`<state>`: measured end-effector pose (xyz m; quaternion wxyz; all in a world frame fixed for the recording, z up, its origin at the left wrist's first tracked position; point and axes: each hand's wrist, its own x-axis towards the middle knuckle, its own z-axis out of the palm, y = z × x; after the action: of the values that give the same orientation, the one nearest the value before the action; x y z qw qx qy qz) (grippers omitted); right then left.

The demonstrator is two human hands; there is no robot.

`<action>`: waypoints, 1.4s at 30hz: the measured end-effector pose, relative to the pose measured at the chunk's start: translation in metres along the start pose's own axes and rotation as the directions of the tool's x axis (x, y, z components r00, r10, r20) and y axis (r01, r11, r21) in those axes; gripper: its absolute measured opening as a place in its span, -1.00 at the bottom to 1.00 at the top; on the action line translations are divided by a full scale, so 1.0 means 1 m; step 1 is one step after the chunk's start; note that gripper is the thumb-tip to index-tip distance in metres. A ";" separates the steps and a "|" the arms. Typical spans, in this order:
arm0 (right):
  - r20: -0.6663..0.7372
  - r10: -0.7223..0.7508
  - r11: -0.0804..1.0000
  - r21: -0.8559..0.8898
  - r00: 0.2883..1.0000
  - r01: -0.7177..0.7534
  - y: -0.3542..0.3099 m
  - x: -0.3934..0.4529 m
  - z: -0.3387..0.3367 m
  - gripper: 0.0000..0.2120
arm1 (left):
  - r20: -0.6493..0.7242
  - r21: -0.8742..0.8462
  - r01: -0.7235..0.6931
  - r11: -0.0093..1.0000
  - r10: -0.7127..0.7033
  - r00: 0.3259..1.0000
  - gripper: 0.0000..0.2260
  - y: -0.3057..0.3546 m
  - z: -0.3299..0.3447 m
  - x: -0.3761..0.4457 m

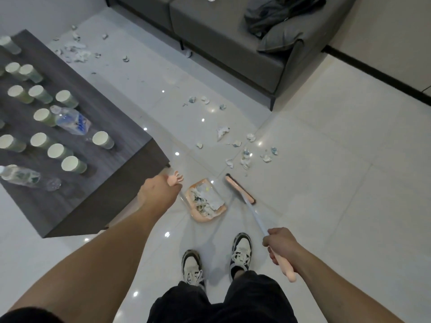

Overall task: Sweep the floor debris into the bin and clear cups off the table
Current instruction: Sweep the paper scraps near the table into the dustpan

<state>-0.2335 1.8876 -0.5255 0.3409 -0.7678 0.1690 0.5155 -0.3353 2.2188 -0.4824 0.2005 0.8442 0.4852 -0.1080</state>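
We have the left hand (156, 192) curled round the top of the dustpan handle (175, 180) and the right hand (278, 241) gripping the broom (240, 188) by its shaft, the brush head resting on the floor just right of the dustpan (206, 201). The pan sits on the tiles just beyond our shoes, already heaped with paper scraps, so our worry is that a tilt or a hard push of the broom could spill them back out. The near patch of debris (245, 155) lies just beyond the brush; a second patch of scraps (77, 50) lies far left beside the table (130, 145), and a quick stroke could scatter light pieces under the sofa (233, 54). The paper cups (102, 139) stand on the table at left, some near its edge, among plastic bottles (72, 121); a swinging handle might knock them over. No bin is in view, the table is cut off at the left edge, and we cannot tell whether the cups hold liquid.
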 end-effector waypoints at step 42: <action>-0.385 0.273 0.482 0.848 0.882 0.221 0.368 -0.301 0.162 -0.58 | 0.197 -0.150 -0.858 0.492 0.865 0.461 -0.71 0.073 0.051 -0.283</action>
<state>-0.6919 1.7114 -0.4189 0.6228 -0.5833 0.4967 0.1588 -0.4145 1.9437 -0.4039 0.2984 0.9497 -0.0340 -0.0886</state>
